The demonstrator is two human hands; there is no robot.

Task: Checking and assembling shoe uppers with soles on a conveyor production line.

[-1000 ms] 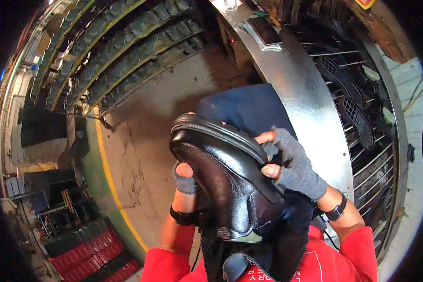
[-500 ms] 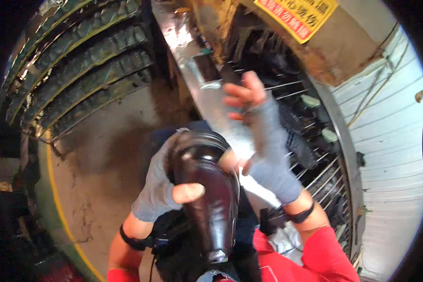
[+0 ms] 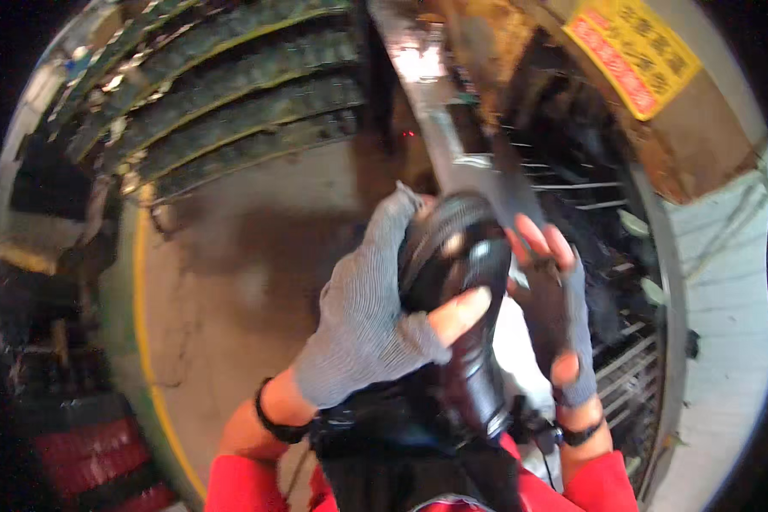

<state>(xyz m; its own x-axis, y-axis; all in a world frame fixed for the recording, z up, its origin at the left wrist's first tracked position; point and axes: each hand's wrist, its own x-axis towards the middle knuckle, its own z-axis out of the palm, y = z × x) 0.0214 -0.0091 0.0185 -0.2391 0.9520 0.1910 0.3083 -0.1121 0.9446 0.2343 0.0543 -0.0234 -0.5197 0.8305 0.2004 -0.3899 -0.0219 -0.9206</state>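
Observation:
A glossy, dark brown-black leather shoe [image 3: 474, 341] stands roughly upright in front of me, its rounded, ridged end at the top and its narrow end near my lap. Around its left side wraps my left hand [image 3: 371, 307] in a grey fingerless glove, the bare thumb pressed across the leather. My right hand [image 3: 559, 299], gloved alike with a dark palm, is held just right of the shoe. Its fingers are spread and somewhat blurred, with nothing visible in them. The far side of the shoe is hidden.
A tiered rack [image 3: 256, 111] with rows of dark items curves along the far left. Right of me runs a metal-framed wire rack [image 3: 631, 367] holding dark pieces. A narrow metal ledge [image 3: 431, 111] extends ahead. A yellow-and-red sign [image 3: 636, 55] sits at the upper right.
The shoe and my left hand have moved right and slightly up. My right hand has dropped from above to beside the shoe. The whole view has shifted as well.

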